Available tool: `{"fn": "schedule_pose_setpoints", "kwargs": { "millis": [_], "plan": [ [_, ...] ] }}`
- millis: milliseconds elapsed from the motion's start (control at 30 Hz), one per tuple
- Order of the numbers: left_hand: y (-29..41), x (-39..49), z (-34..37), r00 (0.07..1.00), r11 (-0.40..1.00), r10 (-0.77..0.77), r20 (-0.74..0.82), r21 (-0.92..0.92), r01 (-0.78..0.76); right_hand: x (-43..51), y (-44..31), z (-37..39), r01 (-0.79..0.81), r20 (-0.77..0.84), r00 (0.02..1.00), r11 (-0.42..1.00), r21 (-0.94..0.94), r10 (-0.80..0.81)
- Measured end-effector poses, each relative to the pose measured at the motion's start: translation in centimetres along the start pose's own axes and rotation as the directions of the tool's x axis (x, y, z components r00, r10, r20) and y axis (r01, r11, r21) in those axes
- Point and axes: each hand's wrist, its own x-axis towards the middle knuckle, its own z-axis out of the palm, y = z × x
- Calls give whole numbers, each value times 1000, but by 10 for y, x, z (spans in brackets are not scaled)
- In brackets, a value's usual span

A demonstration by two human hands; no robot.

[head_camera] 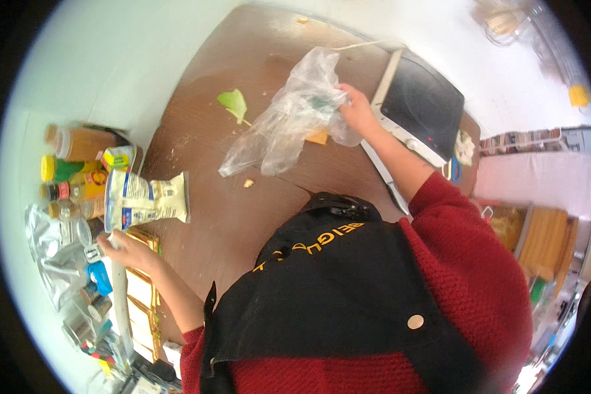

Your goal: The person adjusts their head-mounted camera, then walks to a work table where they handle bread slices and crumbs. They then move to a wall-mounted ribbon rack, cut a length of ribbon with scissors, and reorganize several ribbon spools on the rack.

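Observation:
My right hand [358, 111] grips a crumpled clear plastic bag [288, 115] above the brown tabletop [212, 192]. A patch of green shows through the film, and an orange-yellow piece [318, 137] peeks out below it. At the left edge of the table, my left hand [128, 251] is by the top end of a long whitish strip [120, 300]. Its fingers are bent, and whether they hold anything is unclear. Just beyond those fingers lies a printed plastic food packet [143, 199], cream and blue. A green leaf [234, 104] rests left of the bag.
A black-topped induction cooker [421, 98] stands at the right, its cord running behind the bag. Beside it lies a knife [385, 175], near my right forearm. Bottles [81, 184] and jars crowd the left wall. Small crumbs [248, 183] dot the table.

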Motion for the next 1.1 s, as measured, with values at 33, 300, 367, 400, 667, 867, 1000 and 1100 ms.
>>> {"fn": "schedule_pose_setpoints", "kwargs": {
  "millis": [33, 300, 367, 400, 667, 867, 1000, 1100],
  "plan": [
    [13, -15, 0, 972, 973, 232, -44, 21, -231, -8, 5, -3, -5, 3, 1000, 998, 55, 5],
    [142, -182, 68, -10, 531, 762, 647, -634, -563, -75, 3, 77, 101, 190, 968, 949, 298, -163],
    [144, -204, 96, -47, 562, 756, 653, -684, -466, -85, 2, 70, 37, 294, 948, 959, 279, -122],
    [139, -209, 106, -111, 554, 734, 670, -686, -472, -93, 5, 57, -36, 370, 926, 958, 285, -75],
    [158, -210, 193, 109, 641, 728, 677, -614, -461, -206, 45, -71, -123, -237, 971, 815, -566, -19],
    [176, -272, 176, -112, 516, 588, 801, -478, -711, -260, 84, -79, -332, -314, 936, 704, -628, 161],
    [171, -274, 189, -132, 510, 624, 770, -530, -678, -260, 101, -78, -395, -387, 902, 727, -561, 192],
    [171, -262, 209, -85, 589, 630, 772, -547, -595, -267, 110, -87, -440, -383, 886, 728, -525, 260]
  ]
}}
